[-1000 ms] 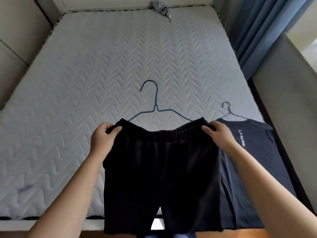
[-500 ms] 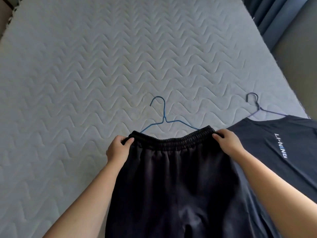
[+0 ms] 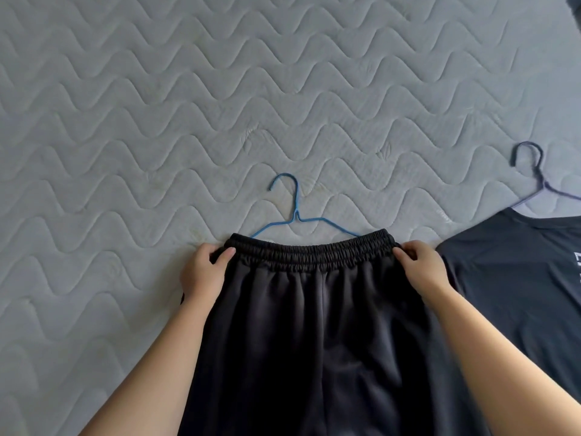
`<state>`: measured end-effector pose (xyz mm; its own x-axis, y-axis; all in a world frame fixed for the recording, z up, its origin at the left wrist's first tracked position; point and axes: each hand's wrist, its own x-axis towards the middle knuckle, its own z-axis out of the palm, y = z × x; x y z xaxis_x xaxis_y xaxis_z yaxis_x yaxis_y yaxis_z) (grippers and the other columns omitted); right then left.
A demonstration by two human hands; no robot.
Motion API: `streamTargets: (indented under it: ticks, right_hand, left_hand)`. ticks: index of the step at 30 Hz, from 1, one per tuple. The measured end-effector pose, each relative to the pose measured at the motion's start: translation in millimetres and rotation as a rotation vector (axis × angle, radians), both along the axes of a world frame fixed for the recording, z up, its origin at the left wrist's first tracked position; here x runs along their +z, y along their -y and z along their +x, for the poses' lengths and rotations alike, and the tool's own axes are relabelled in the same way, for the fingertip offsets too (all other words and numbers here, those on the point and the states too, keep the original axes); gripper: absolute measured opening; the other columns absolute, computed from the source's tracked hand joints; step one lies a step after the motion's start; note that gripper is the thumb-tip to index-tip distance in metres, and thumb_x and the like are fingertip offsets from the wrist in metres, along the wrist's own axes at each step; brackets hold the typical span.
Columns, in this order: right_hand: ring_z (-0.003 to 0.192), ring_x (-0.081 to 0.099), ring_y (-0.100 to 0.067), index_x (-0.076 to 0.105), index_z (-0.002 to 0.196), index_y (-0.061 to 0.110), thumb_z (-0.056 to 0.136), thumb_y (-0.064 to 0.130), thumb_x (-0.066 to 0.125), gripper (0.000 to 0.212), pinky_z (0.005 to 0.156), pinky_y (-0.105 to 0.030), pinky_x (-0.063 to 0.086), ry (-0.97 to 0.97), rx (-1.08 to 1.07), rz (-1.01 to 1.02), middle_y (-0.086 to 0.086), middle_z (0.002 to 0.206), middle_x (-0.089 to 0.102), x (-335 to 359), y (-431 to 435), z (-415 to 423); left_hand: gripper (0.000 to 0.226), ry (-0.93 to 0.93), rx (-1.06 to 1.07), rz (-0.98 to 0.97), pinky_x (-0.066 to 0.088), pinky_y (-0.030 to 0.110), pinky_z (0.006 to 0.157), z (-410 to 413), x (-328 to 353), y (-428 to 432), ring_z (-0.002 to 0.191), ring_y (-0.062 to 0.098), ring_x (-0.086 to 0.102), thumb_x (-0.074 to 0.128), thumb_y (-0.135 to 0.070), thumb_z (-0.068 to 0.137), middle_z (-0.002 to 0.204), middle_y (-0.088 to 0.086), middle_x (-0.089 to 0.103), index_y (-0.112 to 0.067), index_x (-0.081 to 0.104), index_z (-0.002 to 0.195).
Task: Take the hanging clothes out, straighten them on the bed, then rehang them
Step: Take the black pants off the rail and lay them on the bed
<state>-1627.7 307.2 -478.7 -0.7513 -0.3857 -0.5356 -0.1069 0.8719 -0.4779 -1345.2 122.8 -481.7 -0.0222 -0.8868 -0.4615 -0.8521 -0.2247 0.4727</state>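
Black shorts point(image 3: 314, 325) with an elastic waistband lie spread on the grey quilted mattress point(image 3: 157, 121). My left hand point(image 3: 204, 272) pinches the left end of the waistband and my right hand point(image 3: 421, 269) pinches the right end. A blue wire hanger point(image 3: 295, 212) lies flat just beyond the waistband, its lower bar hidden under the shorts. To the right lies a dark navy T-shirt point(image 3: 518, 278) with white lettering, on a purple-grey hanger point(image 3: 540, 180) whose hook points away from me.
The mattress stretches wide to the left and beyond the hangers. The T-shirt's left edge lies close to my right hand and the shorts.
The shorts have come down from hanging in the air onto the mattress, waistband over the blue hanger's lower part. My view has dropped closer to the bed; both hands keep their grip.
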Motion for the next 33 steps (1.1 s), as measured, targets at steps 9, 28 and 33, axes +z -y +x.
streamTargets:
  ticks: [9, 28, 33]
  right_hand:
    - [0.098, 0.058, -0.027, 0.063, 0.101, 0.007, 0.090, 0.022, 0.056, 0.019, 0.082, -0.032, 0.038, 0.098, 0.020, -0.025, -0.011, 0.098, 0.065, 16, 14, -9]
    - [0.073, 0.060, -0.020, 0.065, 0.067, 0.019, 0.075, 0.029, 0.073, 0.015, 0.084, -0.045, 0.052, 0.220, -0.211, -0.228, 0.001, 0.069, 0.065, -26, 106, -80]
    - [0.073, 0.061, -0.021, 0.067, 0.068, 0.018, 0.075, 0.028, 0.073, 0.013, 0.085, -0.046, 0.052, 0.232, -0.214, -0.209, -0.002, 0.072, 0.069, -25, 106, -82]
  left_hand:
    - [0.031, -0.070, 0.009, 0.164, 0.043, 0.037, 0.079, -5, 16, 14, 0.094, 0.032, 0.059, 0.057, -0.035, 0.086, 0.096, 0.010, 0.063, -0.008, 0.059, 0.101]
    - [0.037, 0.074, -0.065, -0.156, 0.041, 0.040, 0.084, -67, -15, 104, 0.104, 0.038, 0.056, 0.055, -0.033, 0.088, 0.110, 0.021, 0.063, -0.001, 0.057, 0.106]
    - [0.036, 0.102, -0.067, -0.137, 0.041, 0.040, 0.084, -69, -13, 105, 0.102, 0.039, 0.057, 0.055, -0.033, 0.088, 0.107, 0.021, 0.064, -0.002, 0.058, 0.106]
